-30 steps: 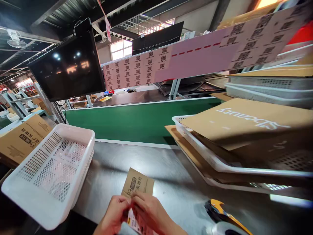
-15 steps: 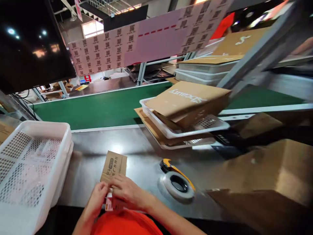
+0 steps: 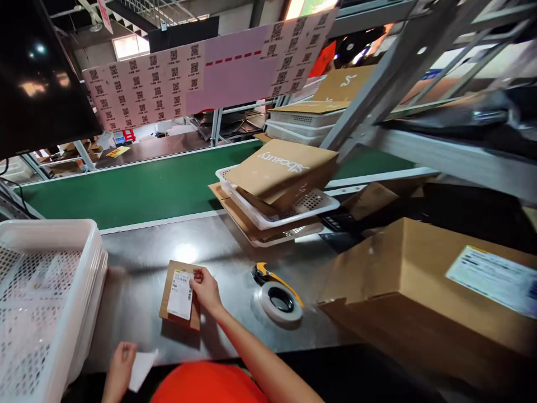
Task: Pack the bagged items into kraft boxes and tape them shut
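A big plain cardboard box [image 3: 423, 280] fills the steel worktop's [image 3: 235, 246] right edge, partly cut off. Near the front edge, my right hand [image 3: 204, 288] presses the white label [image 3: 180, 294] onto a small flat carton [image 3: 181, 295]; my left hand [image 3: 119, 366] pinches a backing paper [image 3: 141, 368].

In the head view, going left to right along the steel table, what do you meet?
White perforated basket → left hand with a white paper slip → small labelled cardboard packet → right hand touching it → tape dispenser → large cardboard box.
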A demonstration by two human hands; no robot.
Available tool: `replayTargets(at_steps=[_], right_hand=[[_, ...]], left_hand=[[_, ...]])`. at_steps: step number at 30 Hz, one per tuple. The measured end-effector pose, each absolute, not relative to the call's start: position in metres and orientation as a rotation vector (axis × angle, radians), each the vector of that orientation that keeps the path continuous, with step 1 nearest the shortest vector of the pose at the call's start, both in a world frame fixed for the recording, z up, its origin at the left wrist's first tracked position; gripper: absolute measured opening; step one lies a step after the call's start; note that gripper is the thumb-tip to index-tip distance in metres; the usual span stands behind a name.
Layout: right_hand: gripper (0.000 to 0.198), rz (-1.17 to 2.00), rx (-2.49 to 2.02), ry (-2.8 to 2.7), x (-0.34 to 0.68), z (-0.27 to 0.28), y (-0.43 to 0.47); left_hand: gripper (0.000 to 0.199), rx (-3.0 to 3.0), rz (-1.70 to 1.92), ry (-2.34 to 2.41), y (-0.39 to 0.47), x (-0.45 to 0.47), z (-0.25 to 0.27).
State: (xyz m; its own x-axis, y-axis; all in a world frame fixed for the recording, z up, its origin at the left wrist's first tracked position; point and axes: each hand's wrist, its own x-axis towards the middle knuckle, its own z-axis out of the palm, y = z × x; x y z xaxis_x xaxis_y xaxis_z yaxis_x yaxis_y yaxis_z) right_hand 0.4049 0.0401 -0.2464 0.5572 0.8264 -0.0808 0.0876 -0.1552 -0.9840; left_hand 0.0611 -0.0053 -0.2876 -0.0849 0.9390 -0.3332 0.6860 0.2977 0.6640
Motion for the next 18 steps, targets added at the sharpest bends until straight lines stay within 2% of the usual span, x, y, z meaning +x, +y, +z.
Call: replayTargets(at_steps=[2,10,14,18], right_hand=[[0.036,0.748,-1.662,-0.839,0.411,-0.261,0.048],[0.051,0.502,-1.786,-1.237,0.406,-0.293,0.036],[0.065,0.381,-1.840,-1.381,0.398,-0.303,0.036],[0.053,0.362,-1.745,-1.661,0.384,-0.309,0.024]], left_hand=[[0.046,1.574,0.426,1.685,-0.003,0.074,-0.287],[0.031,2.242,0.046,1.114,0.014,0.185,-0.236],[0.078,2.224,-0.275,1.242,0.018,0.208,-0.231],[0.088,2.222,-0.573,1.398,0.013,0.209,-0.229]])
